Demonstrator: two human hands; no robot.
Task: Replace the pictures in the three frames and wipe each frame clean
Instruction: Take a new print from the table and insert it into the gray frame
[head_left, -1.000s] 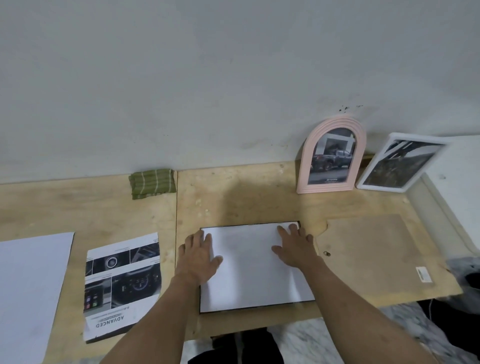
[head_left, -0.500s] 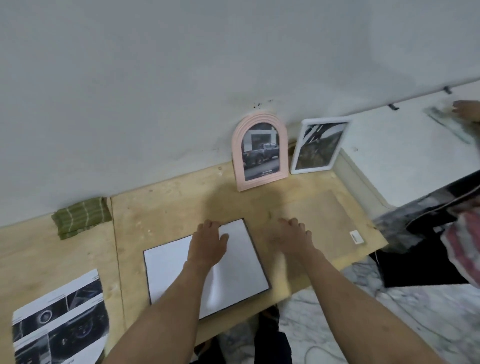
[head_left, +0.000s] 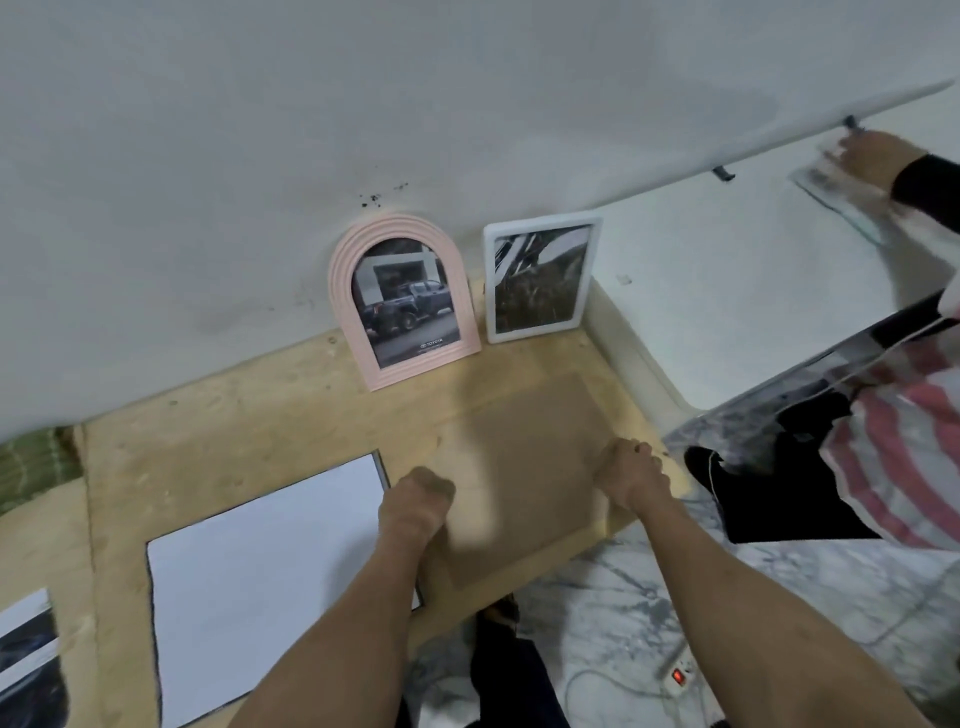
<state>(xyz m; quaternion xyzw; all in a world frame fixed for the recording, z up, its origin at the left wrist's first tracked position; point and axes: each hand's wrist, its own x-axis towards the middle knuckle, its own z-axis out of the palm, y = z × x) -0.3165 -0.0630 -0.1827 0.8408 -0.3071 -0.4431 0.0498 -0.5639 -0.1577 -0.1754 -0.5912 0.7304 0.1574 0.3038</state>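
Backing board (head_left: 524, 467) lies flat on the counter (head_left: 249, 415) between your hands, and both sets of fingers curl at its side edges: left hand (head_left: 415, 496) at its left edge, right hand (head_left: 631, 475) at its right, apparently gripping it. Lift it level and carry it left of your left fingers, where the black frame (head_left: 260, 582) lies face down holding a white sheet. Beyond your fingertips, the pink arched frame (head_left: 405, 301) holds a truck photo; the white frame (head_left: 540, 278) holds a dark print.
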